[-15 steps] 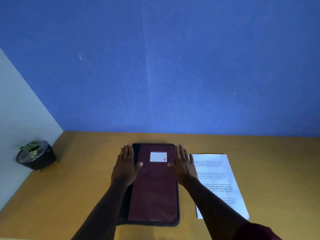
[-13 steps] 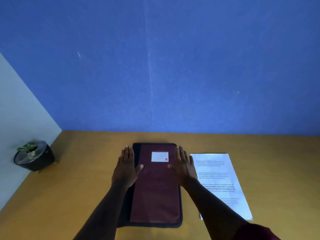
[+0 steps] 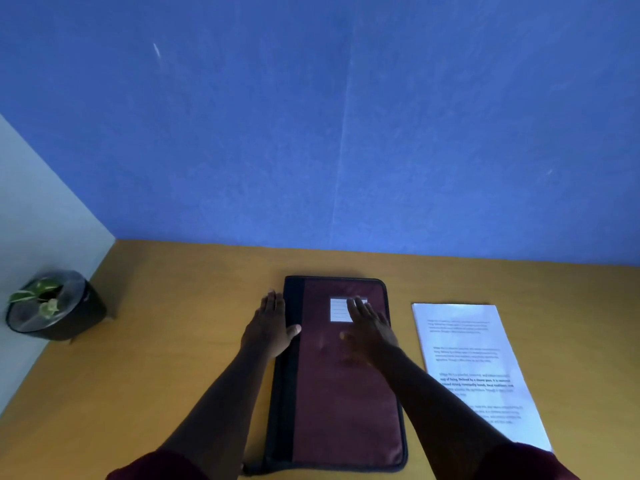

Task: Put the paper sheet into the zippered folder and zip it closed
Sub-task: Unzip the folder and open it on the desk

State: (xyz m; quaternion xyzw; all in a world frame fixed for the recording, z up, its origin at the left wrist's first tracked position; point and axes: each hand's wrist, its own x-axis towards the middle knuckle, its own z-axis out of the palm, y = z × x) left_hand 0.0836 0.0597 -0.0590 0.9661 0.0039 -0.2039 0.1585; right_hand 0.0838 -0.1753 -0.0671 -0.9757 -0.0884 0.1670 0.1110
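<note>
Sleeves (image 3: 526, 462) of dark red cloth show at the bottom edge, both cut off by the frame, with bare forearms reaching forward from them over a yellow-brown table (image 3: 166, 375). Between the forearms lies the zippered folder (image 3: 346, 393), flat and closed, maroon with a black strip along its left side and black edging; its near left corner is hidden under the left forearm, and the zip pull cannot be made out. Just right of the folder, apart from it, the paper sheet (image 3: 478, 358) lies flat on the table; its near corner is covered by the right sleeve. Blocks of print run across it, one in bolder type, but the letters are too blurred to read.

Farther on, the left hand (image 3: 270, 327) lies flat at the folder's left edge, fingers straight and together, thumb spread onto the black strip. The right hand (image 3: 370, 330) is over the maroon cover, fingers straight, holding nothing; it is blurred, so whether it touches the cover cannot be told. Its fingertips hide part of a white label (image 3: 337, 310) with faint ruled lines, no readable writing.

Far left, a dark pot (image 3: 69, 313) with a small green plant (image 3: 38, 297) stands by a pale wall. A blue wall (image 3: 346, 133) rises behind the table
</note>
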